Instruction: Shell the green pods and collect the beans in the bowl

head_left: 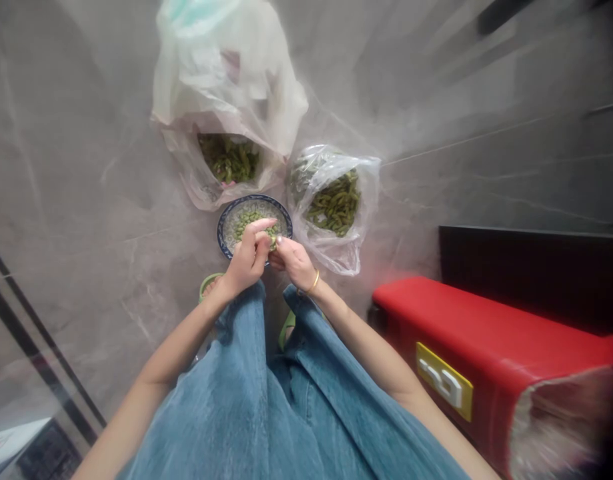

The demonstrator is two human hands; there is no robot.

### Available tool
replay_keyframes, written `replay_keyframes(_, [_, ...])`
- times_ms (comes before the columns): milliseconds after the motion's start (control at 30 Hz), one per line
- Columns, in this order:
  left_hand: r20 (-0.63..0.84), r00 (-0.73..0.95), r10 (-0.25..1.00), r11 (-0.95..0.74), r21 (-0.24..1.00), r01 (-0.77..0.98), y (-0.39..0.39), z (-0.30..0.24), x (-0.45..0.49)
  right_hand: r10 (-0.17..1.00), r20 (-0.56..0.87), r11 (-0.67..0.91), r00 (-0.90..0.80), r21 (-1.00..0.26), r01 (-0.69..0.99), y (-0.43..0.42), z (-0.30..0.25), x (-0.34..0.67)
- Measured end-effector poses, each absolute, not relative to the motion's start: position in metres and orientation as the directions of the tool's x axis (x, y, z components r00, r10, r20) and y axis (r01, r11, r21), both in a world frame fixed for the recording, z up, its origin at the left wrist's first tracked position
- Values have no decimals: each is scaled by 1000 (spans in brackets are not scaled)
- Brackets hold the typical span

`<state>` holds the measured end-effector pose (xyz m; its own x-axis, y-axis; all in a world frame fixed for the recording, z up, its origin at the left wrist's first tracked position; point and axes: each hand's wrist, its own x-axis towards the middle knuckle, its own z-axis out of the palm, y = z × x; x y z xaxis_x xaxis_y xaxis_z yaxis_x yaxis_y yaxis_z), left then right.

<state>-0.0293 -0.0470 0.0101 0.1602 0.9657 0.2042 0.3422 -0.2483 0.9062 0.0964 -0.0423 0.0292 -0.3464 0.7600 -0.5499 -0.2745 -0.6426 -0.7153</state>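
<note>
In the head view, the left hand (pixel 249 255) and right hand (pixel 293 263) both pinch a small green pod (pixel 273 245) above the near side of a blue-rimmed plate (pixel 220 230) holding shelled beans (pixel 246 221). Beyond the plate is a whitish bag (pixel 221 100) of pods; right of it, a clear bag (pixel 369 193) of more. A red container (pixel 476 333) bears a yellow plaque (pixel 444 381), its raised white characters too blurred to read.

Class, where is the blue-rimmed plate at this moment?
In the head view, the blue-rimmed plate is on the floor, left of centre, partly hidden by the left hand, below the larger whitish bag and left of the smaller clear bag.
</note>
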Motion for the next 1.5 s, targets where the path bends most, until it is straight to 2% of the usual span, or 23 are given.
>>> replay_keyframes(100, [208,201,957,-267,904,335,-46,10,-31,740,-571,-666,-354,-693,-275,-42,27,97])
replay_keyframes(300, [272,300,914,-385,814,435,-47,9,-32,714,-615,-686,-336,-710,-158,-41,16,101])
replay_keyframes(467, [192,194,962,-258,873,413,-47,6,-35,734,-569,-648,-371,-750,-132,-46,15,102])
replay_keyframes(567, [186,178,966,-247,863,441,-45,3,-41,685,-589,-688,-429,-717,-113,-49,15,101])
replay_keyframes(700, [161,156,974,-220,824,522,-41,1,-51,613,-650,-778,-450,-598,-195,-51,11,99])
replay_keyframes(867, [164,57,985,-163,764,624,-16,-4,-69,619,-697,-785,-362,-534,-313,-49,4,101])
replay_keyframes(1000, [184,28,983,-152,709,688,30,-18,-87,712,-674,-702,-197,-670,-241,-46,-7,103])
replay_keyframes(1067, [148,-3,989,-106,723,682,49,-27,-93,773,-626,-635,-102,-759,-144,-45,-14,105])
replay_keyframes(1167, [114,-45,992,-61,774,630,58,-36,-94,811,-583,-585,-52,-809,-61,-43,-22,106])
replay_keyframes(1333, [121,-47,991,-77,838,541,31,-33,-84,829,-545,-554,-126,-831,-51,-19,-21,101])
replay_keyframes(1433, [135,-64,989,-83,852,517,14,-25,-77,892,-398,-422,-213,-903,-79,14,-12,89])
replay_keyframes(1500, [167,-79,983,-101,843,528,6,-19,-73,913,-311,-332,-265,-942,-38,36,-6,82])
